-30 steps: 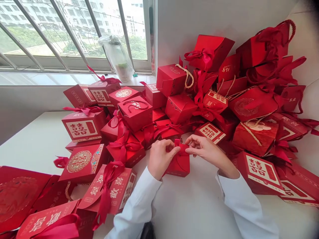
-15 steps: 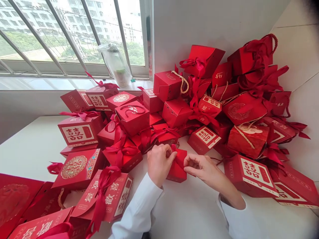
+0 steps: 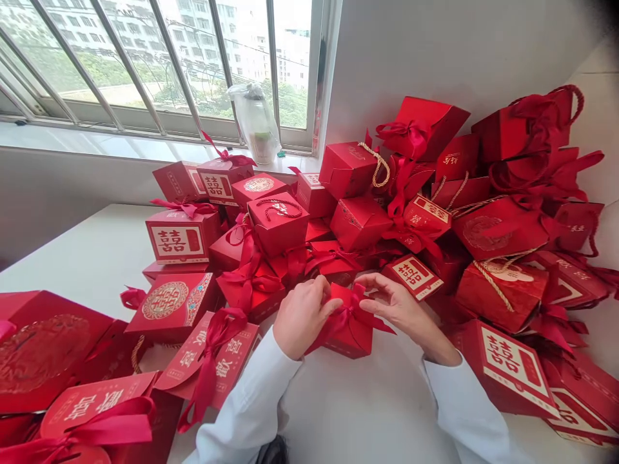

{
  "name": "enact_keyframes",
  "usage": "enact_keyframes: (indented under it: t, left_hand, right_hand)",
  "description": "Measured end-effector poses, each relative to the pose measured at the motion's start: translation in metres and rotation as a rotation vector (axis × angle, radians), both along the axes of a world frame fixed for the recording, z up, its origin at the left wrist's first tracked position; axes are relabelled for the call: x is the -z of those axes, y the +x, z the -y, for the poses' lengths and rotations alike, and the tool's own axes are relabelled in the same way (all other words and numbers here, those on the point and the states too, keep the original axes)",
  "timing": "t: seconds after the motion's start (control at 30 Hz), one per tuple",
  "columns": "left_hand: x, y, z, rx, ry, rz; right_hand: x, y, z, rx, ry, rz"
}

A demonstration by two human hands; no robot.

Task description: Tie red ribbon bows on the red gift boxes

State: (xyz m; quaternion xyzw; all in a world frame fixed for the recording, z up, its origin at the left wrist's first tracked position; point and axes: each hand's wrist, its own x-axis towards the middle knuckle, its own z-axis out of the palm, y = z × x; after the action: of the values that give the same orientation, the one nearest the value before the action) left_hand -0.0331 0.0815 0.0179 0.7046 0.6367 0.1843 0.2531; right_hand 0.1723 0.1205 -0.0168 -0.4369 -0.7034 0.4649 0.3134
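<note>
A small red gift box (image 3: 349,335) sits on the white table in front of me, with a red satin ribbon bow (image 3: 349,310) freshly formed on its top. Its tails spread to the left and right. My left hand (image 3: 304,316) grips the ribbon at the bow's left side, its fingers hiding that part. My right hand (image 3: 401,312) curves over the bow's right side, with thumb and forefinger apart and near the loop. The box's rear corner is hidden by the bow and my fingers.
A dense heap of red gift boxes and bags (image 3: 358,219) with ribbons and gold cords surrounds the hands at the back and on both sides. The white table (image 3: 111,258) runs left. A barred window (image 3: 159,58) and a plastic-wrapped plant (image 3: 256,125) stand behind.
The ribbon on the small box has gone from a small gathered tuft to a fuller bow with long tails. The camera view has shifted slightly, and my right hand has moved up beside the bow.
</note>
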Motion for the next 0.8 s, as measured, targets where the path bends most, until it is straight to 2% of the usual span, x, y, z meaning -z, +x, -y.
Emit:
enact_keyframes:
  t: [0.13,0.33,0.5,0.63,0.8]
  left_hand:
    - [0.002,-0.002,-0.002,0.008,0.001,0.05]
    - [0.001,-0.003,-0.006,-0.01,0.057,0.182]
    - [0.003,-0.002,-0.009,-0.002,0.121,0.276]
    - [0.004,-0.002,-0.01,0.012,0.126,0.329]
    - [0.001,-0.003,-0.007,0.029,0.14,0.262]
  right_hand:
    - [0.002,-0.012,-0.003,-0.005,-0.037,-0.044]
    - [0.008,-0.011,0.004,0.008,-0.045,-0.087]
    - [0.001,-0.01,0.015,-0.067,-0.006,0.017]
    - [-0.002,-0.009,0.024,-0.069,0.024,0.037]
    - [-0.003,-0.008,0.029,-0.11,0.056,0.058]
